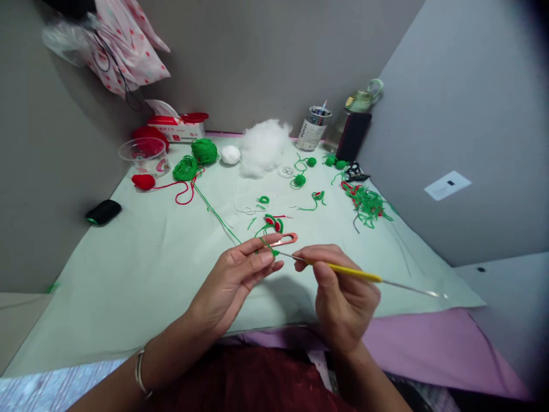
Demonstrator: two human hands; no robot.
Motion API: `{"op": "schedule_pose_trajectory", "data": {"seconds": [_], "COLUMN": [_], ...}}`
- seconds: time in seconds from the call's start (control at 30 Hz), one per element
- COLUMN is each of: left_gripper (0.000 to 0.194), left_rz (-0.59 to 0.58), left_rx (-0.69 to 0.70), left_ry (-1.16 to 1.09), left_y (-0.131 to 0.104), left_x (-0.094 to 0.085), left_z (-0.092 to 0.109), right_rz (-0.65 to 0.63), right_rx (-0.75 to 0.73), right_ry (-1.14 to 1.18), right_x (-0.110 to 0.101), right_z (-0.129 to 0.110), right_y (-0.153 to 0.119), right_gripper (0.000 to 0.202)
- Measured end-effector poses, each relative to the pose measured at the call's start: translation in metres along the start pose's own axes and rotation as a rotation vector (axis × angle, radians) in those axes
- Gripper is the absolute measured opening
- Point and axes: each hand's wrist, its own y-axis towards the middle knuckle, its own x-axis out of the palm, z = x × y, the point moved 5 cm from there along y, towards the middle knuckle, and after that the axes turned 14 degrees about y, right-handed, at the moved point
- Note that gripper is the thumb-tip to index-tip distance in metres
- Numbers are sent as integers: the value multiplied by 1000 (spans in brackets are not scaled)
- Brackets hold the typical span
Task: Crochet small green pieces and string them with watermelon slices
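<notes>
At lower centre of the frame, the left hand (240,274) pinches a green yarn strand (217,216) that trails up-left across the worktop (128,269) to a green yarn ball (186,168). The right hand (343,297) grips a yellow-handled crochet hook (343,270), its tip touching the left fingertips.

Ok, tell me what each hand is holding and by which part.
The right hand holds the crochet hook by its yellow handle. The left hand pinches the green yarn at the hook's tip.
</notes>
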Motion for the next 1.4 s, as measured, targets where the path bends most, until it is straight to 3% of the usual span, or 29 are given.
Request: {"op": "schedule_pose_trajectory", "data": {"seconds": [0.17, 0.3, 0.37, 0.43, 0.5, 0.57, 0.67, 0.77, 0.9, 1.03, 1.13, 1.2, 1.4], "left_gripper": [25, 31, 39, 46, 45, 40, 34, 33, 50, 58, 53, 47, 41], "left_rz": [20, 82, 129, 141, 91, 5, -68, -10, 134, 128, 53, 31, 0], "left_rx": [36, 122, 167, 178, 131, 46, -30, 8, 136, 174, 118, 92, 72], "left_ry": [60, 167, 206, 185, 102, 7, -66, -49, 122, 180, 139, 132, 158], "left_y": [-1, -1, -1, -2, -2, -1, 0, 1, 0, -2, -1, -1, -2], "left_x": [-3, -4, -4, -1, 4, 8, 6, -3, -6, 1, 4, 3, 2], "left_z": [4, 3, 0, -4, -8, -11, -9, -3, -2, -6, -8, -7, -2], "right_rz": [75, 69, 18, -77, -150, -160, -32, 100, 10, -148, -114, -60, 70], "right_rx": [196, 241, 168, 4, -173, -239, -124, 48, 158, -93, -240, -156, 327], "right_ry": [250, 286, 167, -72, -296, -350, -139, 108, 174, -175, -279, -156, 332], "right_x": [-5, -2, 2, 9, 14, 14, 2, -6, 2, 14, 16, 13, 4], "right_z": [13, 18, 15, 9, 3, 0, 2, 7, 11, 3, -2, 0, 22], "right_y": [2, -1, -3, -7, -12, -13, -5, 2, 3, -5, -10, -8, -1], "right_gripper": [20, 21, 22, 26, 33, 35, 28, 21, 17, 30, 42, 38, 17]}}
